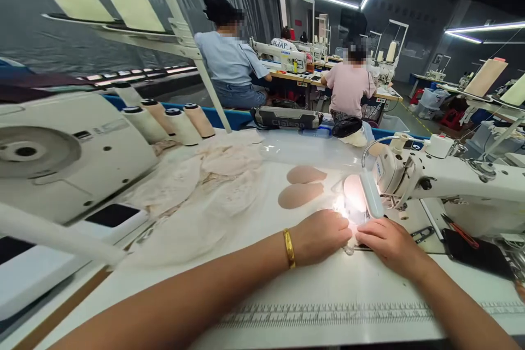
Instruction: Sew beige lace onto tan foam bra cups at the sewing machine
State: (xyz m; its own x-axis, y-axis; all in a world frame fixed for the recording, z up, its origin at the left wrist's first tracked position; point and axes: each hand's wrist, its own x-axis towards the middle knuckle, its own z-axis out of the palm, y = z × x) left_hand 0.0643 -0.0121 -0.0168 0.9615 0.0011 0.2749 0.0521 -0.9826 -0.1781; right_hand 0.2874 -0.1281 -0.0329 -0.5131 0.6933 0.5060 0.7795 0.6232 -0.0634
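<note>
My left hand (322, 236), with a gold bracelet at the wrist, is closed, its fingertips pinching a small piece of pale fabric (348, 249) beside the needle area. From the other side my right hand (389, 240) has its fingers together on the same fabric, close to the left fingertips. Most of that piece is hidden by the hands and the glare. A white sewing machine (443, 175) stands just beyond, its lit lamp (371, 194) over the work. Left of it lie two beige teardrop-shaped pads (301, 196), and a paler pad (353, 190) sits under the light.
A heap of sheer cream fabric (197, 186) covers the table's left. Thread cones (182, 126) stand behind it, near another machine (69, 153). Right of my hands lie a black phone (476, 254) and orange-handled snips (461, 231). A printed ruler (328, 314) runs along the front. Two people sit ahead.
</note>
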